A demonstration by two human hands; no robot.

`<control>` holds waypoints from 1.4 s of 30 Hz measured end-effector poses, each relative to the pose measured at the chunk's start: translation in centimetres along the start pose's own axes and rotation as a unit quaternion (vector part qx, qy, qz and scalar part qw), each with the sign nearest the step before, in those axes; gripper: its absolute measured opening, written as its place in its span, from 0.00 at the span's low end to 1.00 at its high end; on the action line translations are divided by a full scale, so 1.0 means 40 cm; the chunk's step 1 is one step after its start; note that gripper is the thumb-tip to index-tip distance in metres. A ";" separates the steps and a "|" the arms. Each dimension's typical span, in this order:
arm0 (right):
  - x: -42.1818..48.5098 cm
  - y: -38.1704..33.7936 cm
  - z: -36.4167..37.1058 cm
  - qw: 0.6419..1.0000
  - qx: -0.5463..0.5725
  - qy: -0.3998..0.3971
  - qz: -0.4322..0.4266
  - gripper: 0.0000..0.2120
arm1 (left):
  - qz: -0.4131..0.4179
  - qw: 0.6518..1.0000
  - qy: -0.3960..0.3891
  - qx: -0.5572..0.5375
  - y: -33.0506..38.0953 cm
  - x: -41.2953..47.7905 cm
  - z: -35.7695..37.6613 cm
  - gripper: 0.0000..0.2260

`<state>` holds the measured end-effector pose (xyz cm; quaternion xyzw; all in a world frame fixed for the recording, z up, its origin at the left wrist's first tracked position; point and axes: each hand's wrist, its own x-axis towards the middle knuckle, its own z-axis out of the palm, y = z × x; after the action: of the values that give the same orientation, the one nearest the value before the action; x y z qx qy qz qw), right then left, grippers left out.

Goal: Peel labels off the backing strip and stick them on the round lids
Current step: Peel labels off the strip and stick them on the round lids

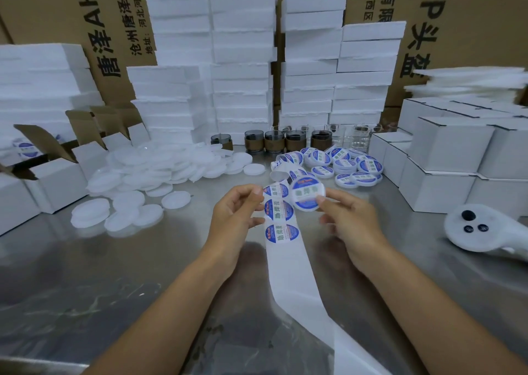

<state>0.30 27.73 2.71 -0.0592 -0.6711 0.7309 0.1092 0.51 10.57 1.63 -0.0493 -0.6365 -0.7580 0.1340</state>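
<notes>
Near the middle of the shiny steel desk (114, 274) we see two bare hands raised over it. The left hand (237, 211) has its thumb and forefinger closed together on the edge of a long white paper backing strip (288, 266). The strip trails off the frame at 5 o'clock and curls away at 12 o'clock. Between the hands we count three round blue-and-white labels (281, 210) in a row on it, and at least two more on the far curl.

The right hand (351, 223) pinches one round white plastic lid (307, 193) by its rim, fingers curled. The lid is blurred, already wears a label, and sits just beside the topmost label on the strip.

At 1 o'clock from the hands lies a heap of labelled lids (345, 163), more than ten, too overlapped for an exact count. At 10 o'clock sprawls a pile of bare white lids (148, 174), dozens, which we cannot number.

At 12 o'clock stand five dark glass cups with brown bands (274, 141). At 3 o'clock lies one white handheld device (480, 231) with three dark buttons. White cardboard boxes (451, 148) are stacked behind it, and stacks of white foam slabs (243, 60) rise behind the cups.
</notes>
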 end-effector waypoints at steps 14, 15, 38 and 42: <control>0.252 -0.013 -0.157 0.970 0.062 0.199 0.125 0.08 | 0.041 0.998 0.006 0.053 -0.026 0.021 0.012 0.09; 0.259 -0.010 -0.155 0.969 0.056 0.206 0.126 0.07 | 0.042 0.998 0.006 0.053 -0.025 0.022 0.013 0.09; -0.023 -0.012 0.058 0.989 -0.029 -0.014 -0.145 0.12 | 0.000 0.996 0.043 0.073 -0.010 0.014 -0.015 0.08; -0.003 0.016 0.032 0.992 -0.036 0.013 -0.119 0.13 | 0.021 0.983 0.057 0.171 -0.015 0.031 -0.036 0.09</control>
<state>0.05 26.42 2.19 0.0082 -0.6979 0.6871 0.2019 -0.71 9.07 1.11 0.0047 -0.7470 -0.6363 0.1926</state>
